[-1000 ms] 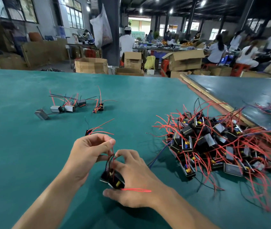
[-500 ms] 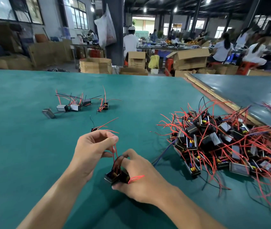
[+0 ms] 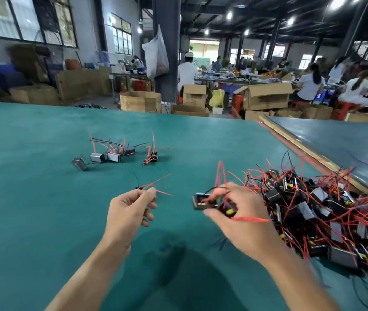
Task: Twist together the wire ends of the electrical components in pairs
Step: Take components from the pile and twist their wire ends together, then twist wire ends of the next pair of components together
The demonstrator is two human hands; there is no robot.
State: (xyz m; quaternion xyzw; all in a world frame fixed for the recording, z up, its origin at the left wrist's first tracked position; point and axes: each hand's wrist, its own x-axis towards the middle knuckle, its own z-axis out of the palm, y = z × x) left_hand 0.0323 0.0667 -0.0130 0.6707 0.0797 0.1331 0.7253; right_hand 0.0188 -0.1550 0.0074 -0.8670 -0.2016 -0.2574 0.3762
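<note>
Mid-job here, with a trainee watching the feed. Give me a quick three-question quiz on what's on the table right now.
1. True or false: the right hand grips black components with wires attached.
2. Multiple choice: on the green table, the big tangled pile lies A) at the far left, B) right of the right hand, C) along the far edge.
3. Fill in: most wires in the pile are ___.
Key: 1 true; 2 B; 3 red.
</note>
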